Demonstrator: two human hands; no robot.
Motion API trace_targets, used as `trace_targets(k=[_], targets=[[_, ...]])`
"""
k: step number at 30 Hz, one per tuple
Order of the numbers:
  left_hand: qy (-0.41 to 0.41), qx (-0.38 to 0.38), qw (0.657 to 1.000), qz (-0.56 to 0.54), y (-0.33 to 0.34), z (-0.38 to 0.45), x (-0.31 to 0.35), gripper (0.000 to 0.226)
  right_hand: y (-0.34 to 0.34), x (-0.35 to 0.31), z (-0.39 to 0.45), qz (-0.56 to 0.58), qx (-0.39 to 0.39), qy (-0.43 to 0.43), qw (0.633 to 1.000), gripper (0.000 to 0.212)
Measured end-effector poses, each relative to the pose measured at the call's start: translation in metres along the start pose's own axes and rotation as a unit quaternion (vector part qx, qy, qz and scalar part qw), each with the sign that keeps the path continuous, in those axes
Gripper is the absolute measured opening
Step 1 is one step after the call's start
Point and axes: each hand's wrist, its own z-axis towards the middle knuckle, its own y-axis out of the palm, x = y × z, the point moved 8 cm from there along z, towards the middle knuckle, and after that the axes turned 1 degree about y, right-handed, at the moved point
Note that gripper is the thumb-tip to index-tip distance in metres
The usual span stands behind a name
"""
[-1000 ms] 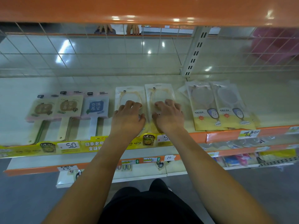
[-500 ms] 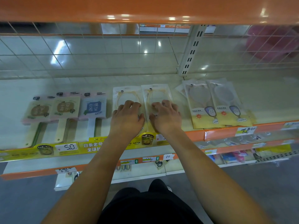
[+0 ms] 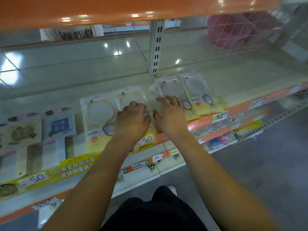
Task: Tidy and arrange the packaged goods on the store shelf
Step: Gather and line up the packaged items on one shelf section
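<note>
Four flat yellow-bottomed packets lie in a row on the cream shelf [image 3: 250, 77]. My left hand [image 3: 131, 120] rests palm down on the lower half of the second packet [image 3: 131, 97], fingers slightly bent. The first packet [image 3: 98, 117] lies uncovered just left of it. My right hand [image 3: 170, 114] is flat on the shelf with fingers spread. Its fingertips touch the near-left edge of the third packet [image 3: 168, 87], which sits askew. The fourth packet [image 3: 198, 94] lies to the right of that one. Neither hand lifts anything.
Pink-edged paddle-shaped packs [image 3: 21, 132] and a blue-labelled one [image 3: 60, 125] lie at the left. An orange price rail [image 3: 275, 95] with a 5.0 tag [image 3: 146, 139] runs along the front. The orange upper shelf [image 3: 133, 7] hangs overhead, and a slotted upright [image 3: 156, 47] stands at the back.
Both hands have shifted one packet to the right: the left from the first packet to the second, the right off the second toward the third. The view has tilted.
</note>
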Motion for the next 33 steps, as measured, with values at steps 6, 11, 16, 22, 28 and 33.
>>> trace_targets(k=[6, 11, 16, 22, 28, 33], targets=[[0.042, -0.011, 0.999, 0.005, 0.018, 0.017, 0.054, 0.042, -0.032, 0.043, 0.007, 0.001, 0.036, 0.038, 0.999, 0.051], [0.048, -0.012, 0.999, 0.024, 0.028, 0.039, 0.093, 0.041, -0.054, 0.083, 0.022, 0.002, 0.042, 0.047, 0.998, 0.050], [0.043, -0.003, 0.999, 0.030, 0.044, 0.058, 0.125, 0.036, -0.065, 0.122, 0.038, 0.001, 0.034, 0.061, 0.998, 0.053], [0.027, 0.020, 0.998, 0.048, 0.056, 0.068, 0.151, 0.034, -0.068, 0.154, 0.054, 0.011, 0.043, 0.059, 0.997, 0.054], [-0.007, 0.029, 0.998, 0.049, 0.059, 0.073, 0.158, 0.037, -0.062, 0.165, 0.069, -0.028, -0.034, 0.043, 0.998, 0.060], [-0.023, 0.039, 0.997, 0.059, 0.059, 0.070, 0.160, 0.040, -0.055, 0.168, 0.074, -0.074, -0.097, 0.020, 0.992, 0.063]])
